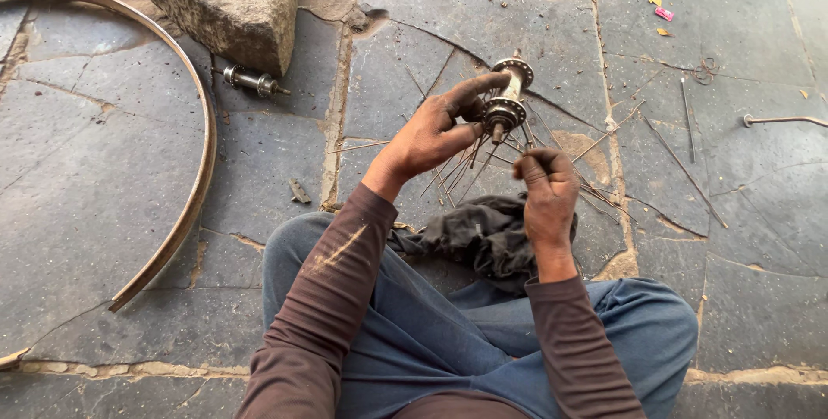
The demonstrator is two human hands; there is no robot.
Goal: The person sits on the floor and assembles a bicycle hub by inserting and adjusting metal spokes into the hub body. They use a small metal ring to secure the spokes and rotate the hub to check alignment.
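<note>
My left hand [440,130] grips a metal wheel hub [507,96] held up over the stone floor, with several thin spokes [466,169] hanging from its lower flange. Just below and to the right, my right hand [548,190] pinches one of those spokes between fingers and thumb. Both hands are dirty with grease. A dark rag [483,234] lies across my lap under the hands, on blue trousers.
A curved metal wheel rim [197,186] lies on the floor to the left. A second hub [252,81] rests beside a stone block [226,1] at the top. Loose spokes [686,173] and a bent rod [780,120] lie to the right.
</note>
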